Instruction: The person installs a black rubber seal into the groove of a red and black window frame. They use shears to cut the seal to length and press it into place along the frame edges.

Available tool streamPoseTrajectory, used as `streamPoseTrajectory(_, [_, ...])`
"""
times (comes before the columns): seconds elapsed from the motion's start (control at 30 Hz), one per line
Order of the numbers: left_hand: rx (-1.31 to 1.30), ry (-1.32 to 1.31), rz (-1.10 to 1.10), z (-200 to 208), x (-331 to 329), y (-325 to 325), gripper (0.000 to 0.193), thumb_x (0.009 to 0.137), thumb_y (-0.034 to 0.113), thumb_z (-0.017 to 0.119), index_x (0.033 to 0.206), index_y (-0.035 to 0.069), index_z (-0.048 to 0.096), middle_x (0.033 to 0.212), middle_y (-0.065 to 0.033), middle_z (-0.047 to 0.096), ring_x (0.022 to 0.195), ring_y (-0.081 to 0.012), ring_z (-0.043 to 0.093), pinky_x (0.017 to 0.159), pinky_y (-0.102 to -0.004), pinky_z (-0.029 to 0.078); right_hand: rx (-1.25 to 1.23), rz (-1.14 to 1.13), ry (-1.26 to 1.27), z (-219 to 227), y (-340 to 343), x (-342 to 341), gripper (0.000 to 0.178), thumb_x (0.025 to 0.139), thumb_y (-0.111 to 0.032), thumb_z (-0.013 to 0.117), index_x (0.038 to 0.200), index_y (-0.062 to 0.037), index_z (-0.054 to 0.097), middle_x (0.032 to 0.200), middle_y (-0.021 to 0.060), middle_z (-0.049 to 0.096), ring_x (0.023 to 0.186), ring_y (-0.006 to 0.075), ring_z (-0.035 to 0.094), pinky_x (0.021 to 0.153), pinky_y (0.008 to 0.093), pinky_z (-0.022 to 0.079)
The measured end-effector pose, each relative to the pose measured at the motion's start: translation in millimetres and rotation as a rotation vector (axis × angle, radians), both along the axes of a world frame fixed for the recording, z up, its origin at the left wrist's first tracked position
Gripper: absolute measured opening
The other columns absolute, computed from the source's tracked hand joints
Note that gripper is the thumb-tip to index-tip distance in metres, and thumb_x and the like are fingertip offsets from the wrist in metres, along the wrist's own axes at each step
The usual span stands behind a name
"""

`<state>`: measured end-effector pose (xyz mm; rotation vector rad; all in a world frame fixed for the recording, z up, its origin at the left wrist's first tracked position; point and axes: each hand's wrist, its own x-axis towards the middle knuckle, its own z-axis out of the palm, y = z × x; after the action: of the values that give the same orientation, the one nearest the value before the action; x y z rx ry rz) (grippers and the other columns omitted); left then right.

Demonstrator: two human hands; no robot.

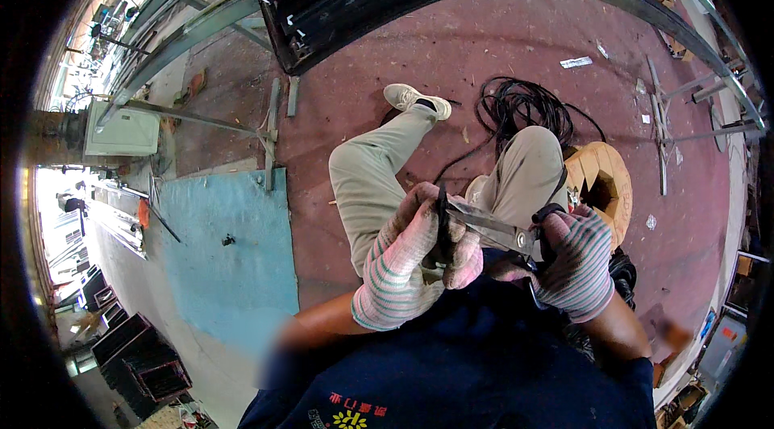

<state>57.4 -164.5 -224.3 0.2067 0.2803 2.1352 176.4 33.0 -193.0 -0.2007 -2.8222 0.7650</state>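
While the right hand [574,260] grips the scissors [486,224], the left hand [413,256] pinches a black strip [442,207] at the blades, before the trousers [524,167].
Strip: probably light, bendy, maybe slick; pinch firmly, fingers off the edges. Scissors look rigid; hold by dark handles.

Pinkish, green-striped knit gloves [385,297] dress left hand [413,258] and right hand [575,261]! And there's a navy shirt [468,352], red-and-yellow print [350,419], beige trousers [363,175], a cream shoe [409,97]!
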Motion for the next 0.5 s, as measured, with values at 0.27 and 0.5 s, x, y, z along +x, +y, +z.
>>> streamPoseTrajectory(0.27, [-0.025,0.048,-0.002,3.6,-0.9,3.8,0.027,0.109,0.021,0.045,0.134,0.022,0.057,0.101,-0.0073,0.061,0.070,-0.0208,0.054,0.056,-0.0347,0.043,0.045,0.066,-0.035,3.1,6.5,2.7,0.070,0.062,-0.074,0.080,0.065,-0.0106,0.051,0.055,0.0065,0.048,0.047,0.0303,0.048,0.052,0.0408,0.037])
streamPoseTrajectory(0.5, [-0.373,0.011,0.033,31.8,2.1,8.0,0.034,0.105,0.043,0.051,0.093,0.012,0.058,0.072,-0.0024,0.049,0.054,-0.0163,0.049,0.053,-0.0328,0.040,0.010,0.073,-0.010,3.9,3.9,2.6,0.069,0.063,-0.073,0.080,0.065,-0.0112,0.050,0.053,0.0060,0.044,0.046,0.0296,0.046,0.052,0.0399,0.036])
